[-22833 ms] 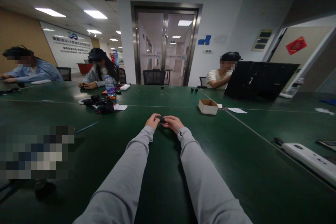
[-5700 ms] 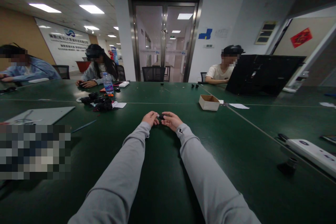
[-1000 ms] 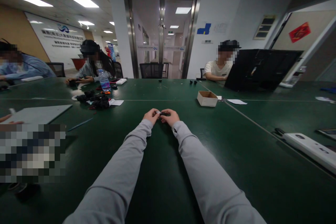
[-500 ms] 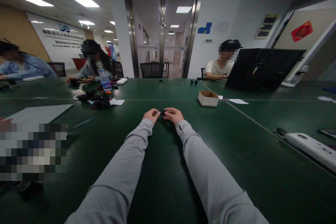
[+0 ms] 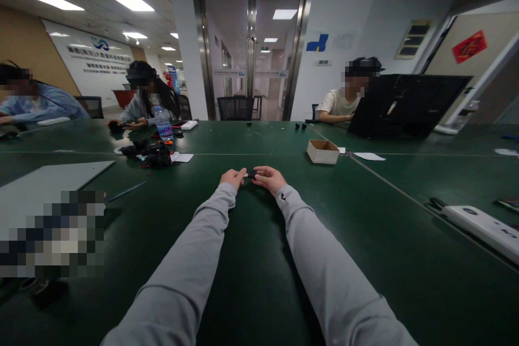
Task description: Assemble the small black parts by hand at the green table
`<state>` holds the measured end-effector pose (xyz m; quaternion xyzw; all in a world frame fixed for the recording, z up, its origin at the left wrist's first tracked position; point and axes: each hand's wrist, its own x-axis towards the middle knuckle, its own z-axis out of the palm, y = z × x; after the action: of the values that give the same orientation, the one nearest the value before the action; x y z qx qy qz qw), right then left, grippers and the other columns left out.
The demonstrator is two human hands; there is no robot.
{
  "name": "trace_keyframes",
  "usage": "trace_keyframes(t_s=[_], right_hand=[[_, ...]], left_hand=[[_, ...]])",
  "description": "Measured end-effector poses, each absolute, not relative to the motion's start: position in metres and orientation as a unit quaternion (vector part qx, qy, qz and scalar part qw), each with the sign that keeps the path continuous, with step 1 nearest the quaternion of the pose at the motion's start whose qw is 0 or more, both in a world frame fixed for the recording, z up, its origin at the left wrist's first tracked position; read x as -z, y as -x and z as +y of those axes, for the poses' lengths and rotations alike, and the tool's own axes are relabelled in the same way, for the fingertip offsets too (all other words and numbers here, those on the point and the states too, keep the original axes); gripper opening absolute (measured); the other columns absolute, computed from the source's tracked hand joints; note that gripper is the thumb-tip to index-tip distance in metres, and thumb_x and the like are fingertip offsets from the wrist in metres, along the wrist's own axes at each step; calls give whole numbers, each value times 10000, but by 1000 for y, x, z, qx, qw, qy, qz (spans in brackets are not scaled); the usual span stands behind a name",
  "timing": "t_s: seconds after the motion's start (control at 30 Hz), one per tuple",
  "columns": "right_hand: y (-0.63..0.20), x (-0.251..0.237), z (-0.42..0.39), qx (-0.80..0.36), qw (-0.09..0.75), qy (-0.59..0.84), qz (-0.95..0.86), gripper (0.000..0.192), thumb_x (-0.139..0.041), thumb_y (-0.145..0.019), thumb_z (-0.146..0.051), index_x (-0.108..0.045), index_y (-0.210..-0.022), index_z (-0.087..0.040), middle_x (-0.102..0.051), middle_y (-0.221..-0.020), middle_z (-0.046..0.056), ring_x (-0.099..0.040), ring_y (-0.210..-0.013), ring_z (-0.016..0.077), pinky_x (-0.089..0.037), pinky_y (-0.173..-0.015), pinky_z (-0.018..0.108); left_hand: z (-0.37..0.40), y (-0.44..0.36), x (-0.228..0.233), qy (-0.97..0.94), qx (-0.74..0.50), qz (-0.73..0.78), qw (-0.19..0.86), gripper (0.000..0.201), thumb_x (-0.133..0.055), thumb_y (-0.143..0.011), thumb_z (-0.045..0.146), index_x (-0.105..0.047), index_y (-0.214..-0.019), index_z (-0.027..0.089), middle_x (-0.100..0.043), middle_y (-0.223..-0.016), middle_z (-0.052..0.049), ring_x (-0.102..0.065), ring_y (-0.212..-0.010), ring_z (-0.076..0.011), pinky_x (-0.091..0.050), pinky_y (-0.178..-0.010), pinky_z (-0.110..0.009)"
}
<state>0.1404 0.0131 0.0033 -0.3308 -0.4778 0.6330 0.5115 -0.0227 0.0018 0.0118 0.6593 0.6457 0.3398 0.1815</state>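
Note:
Over the green table (image 5: pixel 251 259) in front of me, both my hands meet around a small dark piece (image 5: pixel 252 174) with a light, metallic-looking end. My left hand (image 5: pixel 233 178) pinches the light end between thumb and fingers. On the other side, the fingers of my right hand (image 5: pixel 269 178) are closed on the dark end. The piece is too small and too covered by fingertips for me to tell its kind.
An open box (image 5: pixel 323 152) stands ahead to the right, near white paper (image 5: pixel 368 156). Left of my hands lie black items (image 5: pixel 152 154), a water bottle (image 5: pixel 164 125) and a blue stick (image 5: pixel 127 191). A white power strip (image 5: pixel 480 230) lies at right. Several people sit around the table.
My hands have drawn very slightly apart, and more of the small dark piece shows between them. At the right, the person behind the monitor has shifted a little.

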Motion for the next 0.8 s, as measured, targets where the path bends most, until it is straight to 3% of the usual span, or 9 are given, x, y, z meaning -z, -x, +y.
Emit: trace_keyframes(t_s=[0.4, 0.8], right_hand=[[-143, -9, 8, -650, 489, 322, -484, 289, -654, -606, 6, -603, -844, -150, -566, -826, 16, -625, -655, 103, -558, -684, 264], [-142, -13, 7, -637, 486, 369, -471, 149, -635, -706, -105, -588, -847, -123, -623, -643, 26, -612, -534, 105, -520, -522, 199]], left_hand=[[11, 24, -5, -626, -342, 659, 239, 506, -349, -762, 564, -616, -570, 179, -633, -621, -55, -567, -609, -164, -420, -612, -261], [10, 23, -1, -659, -382, 605, 232, 441, -381, -762, 519, -614, -613, 175, -607, -632, -27, -561, -636, -142, -435, -598, -234]])
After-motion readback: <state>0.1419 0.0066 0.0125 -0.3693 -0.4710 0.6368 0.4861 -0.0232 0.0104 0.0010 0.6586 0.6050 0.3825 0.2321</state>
